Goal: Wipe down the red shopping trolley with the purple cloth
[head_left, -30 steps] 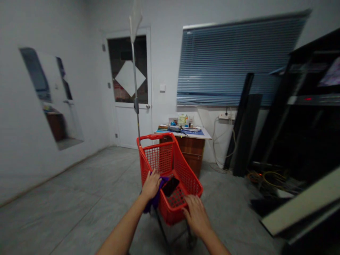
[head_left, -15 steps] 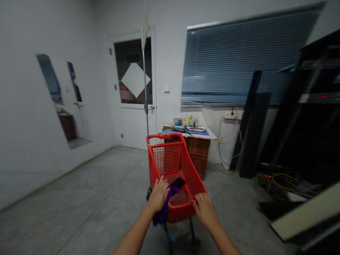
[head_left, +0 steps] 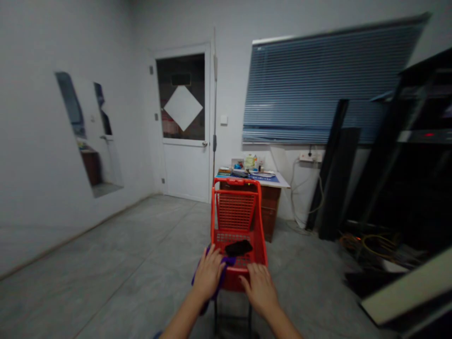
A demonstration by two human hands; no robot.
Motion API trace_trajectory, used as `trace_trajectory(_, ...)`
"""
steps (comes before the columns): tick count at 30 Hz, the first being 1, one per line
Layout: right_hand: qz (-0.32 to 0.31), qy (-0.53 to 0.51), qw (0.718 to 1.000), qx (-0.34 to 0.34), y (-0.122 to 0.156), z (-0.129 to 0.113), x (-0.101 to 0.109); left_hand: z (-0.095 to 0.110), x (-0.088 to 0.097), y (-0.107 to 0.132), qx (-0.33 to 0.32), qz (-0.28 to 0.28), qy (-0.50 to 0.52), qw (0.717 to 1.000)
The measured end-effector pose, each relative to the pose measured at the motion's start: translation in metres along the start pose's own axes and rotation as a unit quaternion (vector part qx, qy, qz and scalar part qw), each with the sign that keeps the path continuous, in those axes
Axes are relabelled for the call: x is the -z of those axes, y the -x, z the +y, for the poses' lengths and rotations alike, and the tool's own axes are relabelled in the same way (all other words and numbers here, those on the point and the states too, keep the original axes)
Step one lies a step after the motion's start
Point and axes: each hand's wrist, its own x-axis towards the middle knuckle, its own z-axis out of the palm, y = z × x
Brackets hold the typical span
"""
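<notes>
A red plastic shopping cart (head_left: pixel 238 212) stands in front of me, its near rim between my hands. My left hand (head_left: pixel 209 273) grips the near left corner, with a purple cloth (head_left: pixel 230 260) bunched under and beside it. Part of the cloth lies over the rim and part hangs down outside. My right hand (head_left: pixel 259 287) is closed over the near right corner, thumb on the near side. A dark, flat object like a phone or pouch (head_left: pixel 239 247) lies on the basket's floor. A thin upright pole (head_left: pixel 214 117) rises behind the cart's far left corner.
Beyond the cart is a wooden desk (head_left: pixel 270 207) with bottles and papers on it. A white door (head_left: pixel 185 169) and a mirror (head_left: pixel 108 186) are on the left. Dark panels (head_left: pixel 339 183), cables (head_left: pixel 374 241) and a pale board (head_left: pixel 406 287) occupy the right side.
The cart has turned so that it faces me more squarely, its far end swinging right. My right hand has moved left with the near corner. The pole now appears farther right.
</notes>
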Motion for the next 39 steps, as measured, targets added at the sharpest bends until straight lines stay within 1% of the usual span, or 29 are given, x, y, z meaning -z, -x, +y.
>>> trace_trajectory(3,-0.005,-0.012,1.000,-0.003,0.002,-0.005,-0.001,-0.013,0.005,-0.005,0.006,0.018,-0.013,1.000)
trace_trajectory(5,-0.019,-0.030,0.999,-0.005,0.002,-0.013,0.000,-0.014,0.000,-0.006,0.037,0.038,-0.022,0.998)
trace_trajectory(7,-0.039,-0.053,0.998,0.000,0.000,-0.022,0.001,-0.002,-0.012,-0.003,0.076,0.063,-0.031,0.995)
trace_trajectory(9,-0.054,-0.072,0.996,0.017,-0.003,-0.028,0.003,0.019,-0.029,0.002,0.094,0.082,-0.033,0.992)
trace_trajectory(11,-0.053,-0.072,0.996,0.027,-0.007,-0.029,0.007,0.042,-0.042,0.005,0.083,0.082,-0.021,0.993)
trace_trajectory(12,-0.047,-0.064,0.997,0.022,-0.008,-0.027,0.009,0.051,-0.045,0.006,0.073,0.077,-0.014,0.994)
trace_trajectory(14,-0.038,-0.046,0.998,0.009,-0.009,-0.020,0.015,0.058,-0.044,0.004,0.051,0.062,-0.006,0.997)
trace_trajectory(16,-0.041,-0.040,0.998,0.006,-0.008,-0.012,0.021,0.049,-0.034,0.000,0.028,0.049,-0.006,0.998)
trace_trajectory(18,-0.053,-0.043,0.998,0.014,-0.006,-0.004,0.025,0.028,-0.019,-0.005,0.017,0.044,-0.011,0.999)
trace_trajectory(21,-0.066,-0.053,0.996,0.031,-0.005,0.001,0.023,-0.005,-0.002,-0.008,0.038,0.048,-0.023,0.998)
trace_trajectory(22,-0.067,-0.057,0.995,0.037,-0.005,0.001,0.021,-0.011,0.000,-0.008,0.049,0.050,-0.025,0.997)
trace_trajectory(23,-0.065,-0.062,0.995,0.041,-0.005,0.000,0.017,-0.011,0.000,-0.008,0.063,0.052,-0.026,0.996)
trace_trajectory(24,-0.059,-0.065,0.995,0.044,-0.006,-0.001,0.014,-0.008,-0.002,-0.007,0.078,0.053,-0.026,0.995)
trace_trajectory(25,-0.051,-0.067,0.995,0.046,-0.006,-0.001,0.010,0.000,-0.007,-0.007,0.093,0.053,-0.024,0.994)
trace_trajectory(27,-0.036,-0.070,0.996,0.049,-0.006,-0.002,0.005,0.024,-0.018,-0.005,0.113,0.052,-0.014,0.992)
trace_trajectory(29,-0.029,-0.068,0.996,0.051,-0.006,-0.001,0.003,0.049,-0.029,-0.005,0.096,0.045,0.006,0.994)
trace_trajectory(30,-0.029,-0.066,0.996,0.051,-0.005,0.000,0.004,0.058,-0.032,-0.005,0.079,0.040,0.015,0.996)
trace_trajectory(31,-0.030,-0.063,0.996,0.050,-0.005,0.001,0.005,0.064,-0.033,-0.005,0.061,0.037,0.020,0.997)
trace_trajectory(32,-0.030,-0.061,0.997,0.046,-0.004,0.003,0.007,0.065,-0.033,-0.005,0.043,0.034,0.021,0.998)
trace_trajectory(33,-0.031,-0.059,0.997,0.044,-0.004,0.004,0.010,0.062,-0.030,-0.005,0.027,0.032,0.018,0.999)
trace_trajectory(34,-0.031,-0.058,0.997,0.042,-0.003,0.006,0.012,0.055,-0.025,-0.005,0.015,0.030,0.012,0.999)
trace_trajectory(37,-0.025,-0.053,0.997,0.040,-0.001,0.007,0.012,0.017,-0.008,-0.003,-0.001,0.028,-0.013,1.000)
trace_trajectory(39,-0.014,-0.051,0.998,0.040,0.001,0.006,0.007,-0.005,0.000,0.000,0.017,0.041,-0.032,0.999)
